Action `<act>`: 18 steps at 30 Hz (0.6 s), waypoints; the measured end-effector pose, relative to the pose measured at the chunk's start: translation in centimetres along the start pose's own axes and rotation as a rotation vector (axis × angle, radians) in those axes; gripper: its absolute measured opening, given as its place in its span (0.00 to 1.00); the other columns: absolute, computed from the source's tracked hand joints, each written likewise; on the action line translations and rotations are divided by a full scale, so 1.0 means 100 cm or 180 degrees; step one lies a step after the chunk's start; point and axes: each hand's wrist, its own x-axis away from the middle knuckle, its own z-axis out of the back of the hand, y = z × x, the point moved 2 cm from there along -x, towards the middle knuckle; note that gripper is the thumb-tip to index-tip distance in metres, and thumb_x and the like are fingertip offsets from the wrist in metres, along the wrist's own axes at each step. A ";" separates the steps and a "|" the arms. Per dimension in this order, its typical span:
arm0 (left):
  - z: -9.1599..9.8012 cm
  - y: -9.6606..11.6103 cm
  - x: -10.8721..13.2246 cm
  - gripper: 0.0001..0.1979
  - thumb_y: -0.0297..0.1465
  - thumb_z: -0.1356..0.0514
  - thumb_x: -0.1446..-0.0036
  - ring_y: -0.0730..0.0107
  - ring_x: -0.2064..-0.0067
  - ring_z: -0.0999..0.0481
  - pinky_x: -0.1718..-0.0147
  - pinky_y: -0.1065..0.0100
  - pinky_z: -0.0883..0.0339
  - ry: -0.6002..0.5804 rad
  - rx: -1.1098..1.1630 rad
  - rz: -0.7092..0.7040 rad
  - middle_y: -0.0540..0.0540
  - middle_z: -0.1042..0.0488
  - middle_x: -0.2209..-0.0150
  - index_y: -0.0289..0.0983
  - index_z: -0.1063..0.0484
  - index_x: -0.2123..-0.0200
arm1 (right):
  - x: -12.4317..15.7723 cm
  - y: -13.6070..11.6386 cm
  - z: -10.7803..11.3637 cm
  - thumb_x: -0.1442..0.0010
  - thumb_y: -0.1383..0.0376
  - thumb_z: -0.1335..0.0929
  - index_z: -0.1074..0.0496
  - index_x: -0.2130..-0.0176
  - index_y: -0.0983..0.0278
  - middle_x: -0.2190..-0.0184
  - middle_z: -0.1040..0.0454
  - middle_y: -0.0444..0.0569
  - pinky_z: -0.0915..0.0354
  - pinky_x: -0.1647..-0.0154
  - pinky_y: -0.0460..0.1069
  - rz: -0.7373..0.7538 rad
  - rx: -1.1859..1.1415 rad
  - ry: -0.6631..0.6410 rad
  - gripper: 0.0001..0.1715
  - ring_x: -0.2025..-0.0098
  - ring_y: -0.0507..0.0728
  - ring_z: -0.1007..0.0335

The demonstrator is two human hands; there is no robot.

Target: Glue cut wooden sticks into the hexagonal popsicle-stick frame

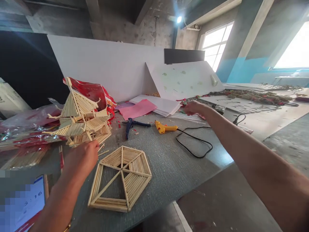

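My left hand (90,154) is closed at the near side of a small tiered pagoda model (80,120) made of thin wooden sticks. Its fingertips are turned away, so what they hold, if anything, is hidden. A few loose sticks (103,152) lie just right of it. Nearer to me, a many-sided stick frame (138,190) lies flat, some of its wedges filled with sticks and others open. My right arm reaches far forward, with my right hand (192,108) curled beside the stacked white boards (160,104); its grip is too small to make out.
A yellow glue gun (165,128) with a looped black cable (193,153) and a dark blue cutter (130,127) lie mid-table. Pink paper (137,109) is behind them. Bagged sticks (26,154) and a lit phone (29,206) are at left. The table's near edge runs diagonally.
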 end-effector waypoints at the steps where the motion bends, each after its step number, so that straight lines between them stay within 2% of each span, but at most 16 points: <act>1: 0.000 -0.003 0.000 0.15 0.30 0.57 0.45 0.53 0.63 0.25 0.70 0.63 0.39 -0.0122 0.0000 0.0036 0.39 0.23 0.66 0.39 0.30 0.68 | 0.000 -0.017 -0.006 0.48 0.72 0.36 0.28 0.75 0.71 0.83 0.30 0.51 0.39 0.75 0.46 0.0038 0.0062 -0.0134 0.09 0.80 0.52 0.34; 5: -0.004 -0.017 -0.005 0.14 0.28 0.54 0.48 0.51 0.62 0.24 0.70 0.62 0.38 -0.0524 0.0046 0.0268 0.37 0.23 0.65 0.37 0.28 0.69 | 0.008 -0.096 -0.036 0.49 0.69 0.35 0.25 0.68 0.69 0.78 0.27 0.48 0.41 0.73 0.43 0.0609 0.0239 -0.0474 0.09 0.74 0.51 0.32; 8: -0.007 -0.028 -0.010 0.15 0.27 0.53 0.49 0.52 0.60 0.25 0.68 0.63 0.37 -0.0464 0.0041 0.0444 0.38 0.23 0.63 0.38 0.27 0.66 | 0.026 -0.151 -0.064 0.49 0.68 0.35 0.24 0.67 0.66 0.74 0.25 0.47 0.43 0.72 0.43 0.1135 0.0376 -0.0681 0.10 0.71 0.51 0.31; 10: -0.009 -0.033 -0.012 0.15 0.28 0.52 0.49 0.54 0.59 0.25 0.66 0.64 0.37 -0.0321 0.0026 0.0496 0.39 0.23 0.62 0.38 0.27 0.64 | 0.037 -0.179 -0.081 0.49 0.67 0.35 0.24 0.65 0.66 0.69 0.24 0.48 0.43 0.69 0.43 0.1367 0.0493 -0.0715 0.12 0.67 0.53 0.30; 13: -0.014 -0.031 -0.014 0.13 0.29 0.50 0.48 0.58 0.59 0.25 0.65 0.66 0.37 -0.0232 0.0138 0.0322 0.41 0.23 0.63 0.38 0.26 0.65 | 0.045 -0.201 -0.102 0.49 0.67 0.35 0.24 0.63 0.68 0.64 0.24 0.55 0.42 0.67 0.45 0.1410 0.0695 -0.0709 0.14 0.62 0.57 0.29; 16: -0.021 -0.019 -0.015 0.11 0.29 0.49 0.47 0.61 0.61 0.25 0.64 0.67 0.37 -0.0159 0.0181 -0.0146 0.42 0.23 0.65 0.37 0.26 0.67 | 0.037 -0.205 -0.117 0.46 0.62 0.36 0.25 0.59 0.71 0.59 0.26 0.62 0.39 0.64 0.48 0.1252 0.0854 -0.0704 0.19 0.58 0.62 0.30; 18: -0.026 -0.013 -0.015 0.11 0.29 0.48 0.46 0.63 0.60 0.25 0.62 0.68 0.37 -0.0125 0.0176 -0.0261 0.42 0.23 0.64 0.37 0.26 0.67 | 0.026 -0.203 -0.127 0.44 0.56 0.38 0.27 0.56 0.72 0.56 0.28 0.66 0.38 0.60 0.51 0.1085 0.0919 -0.0712 0.25 0.54 0.65 0.32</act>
